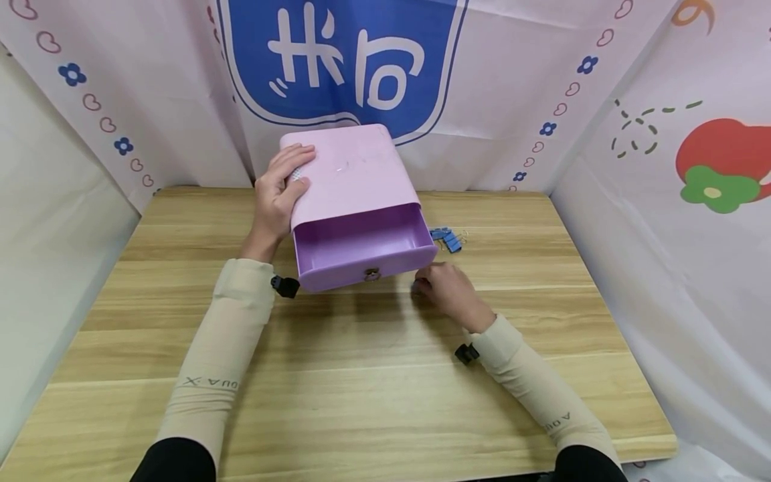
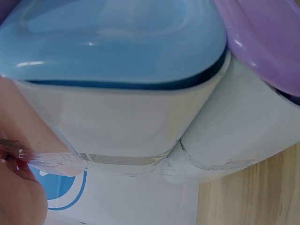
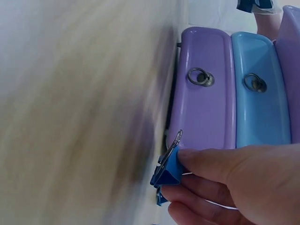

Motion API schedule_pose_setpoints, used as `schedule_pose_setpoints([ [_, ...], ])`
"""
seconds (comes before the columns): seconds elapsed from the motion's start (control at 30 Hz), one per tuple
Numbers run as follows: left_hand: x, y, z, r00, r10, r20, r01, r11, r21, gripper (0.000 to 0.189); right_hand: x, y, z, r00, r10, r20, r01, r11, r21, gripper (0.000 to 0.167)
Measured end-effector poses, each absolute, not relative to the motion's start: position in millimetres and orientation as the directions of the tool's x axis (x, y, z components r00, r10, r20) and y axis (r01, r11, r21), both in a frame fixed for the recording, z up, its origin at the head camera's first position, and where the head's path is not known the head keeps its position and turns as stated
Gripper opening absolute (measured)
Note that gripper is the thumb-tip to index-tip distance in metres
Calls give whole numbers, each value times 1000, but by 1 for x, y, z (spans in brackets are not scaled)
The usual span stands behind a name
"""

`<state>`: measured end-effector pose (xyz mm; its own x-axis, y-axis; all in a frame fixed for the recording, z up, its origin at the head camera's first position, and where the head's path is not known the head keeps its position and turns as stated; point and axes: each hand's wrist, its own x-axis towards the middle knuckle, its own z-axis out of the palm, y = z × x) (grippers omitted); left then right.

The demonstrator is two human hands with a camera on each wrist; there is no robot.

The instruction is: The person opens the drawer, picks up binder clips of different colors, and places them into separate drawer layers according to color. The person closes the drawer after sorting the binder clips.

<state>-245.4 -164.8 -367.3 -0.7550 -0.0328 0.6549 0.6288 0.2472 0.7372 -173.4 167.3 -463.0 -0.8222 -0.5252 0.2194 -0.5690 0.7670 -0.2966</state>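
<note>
A small stacked drawer cabinet (image 1: 355, 174) with a pink top stands before me, its purple top drawer (image 1: 337, 278) pulled out. My left hand (image 1: 278, 184) rests on the cabinet's left upper edge, fingers and thumb laid over the top. Low by the front right corner, my right hand (image 1: 448, 291) is just above the table. In the right wrist view its thumb and fingers pinch a blue binder clip (image 3: 172, 168), and another bit of blue clip shows beneath. More blue binder clips (image 1: 450, 239) lie on the table right of the cabinet.
Below the open drawer, a blue drawer (image 3: 262, 108) and a purple drawer (image 3: 206, 112) are closed, each with a ring pull. The wooden table (image 1: 385, 402) meets a printed cloth backdrop (image 1: 482, 100) behind the cabinet. More cloth hangs at both sides.
</note>
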Motion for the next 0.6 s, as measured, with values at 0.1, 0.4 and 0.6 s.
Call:
schedule_pose_setpoints([
  [0.1, -235, -160, -359, -758, -32, 652, 628, 235, 742, 47, -173, 170, -458, -840, -495, 221, -542, 780, -314, 3],
  [0.4, -228, -158, -353, -768, -36, 640, 616, 232, 753, 48, -175, 181, -436, -858, -449, 252, -511, 795, -327, 16],
  [0.6, -228, -158, -353, -768, -38, 639, 615, 230, 754, 48, -178, 187, -417, -851, -432, 298, -516, 794, -321, 18],
])
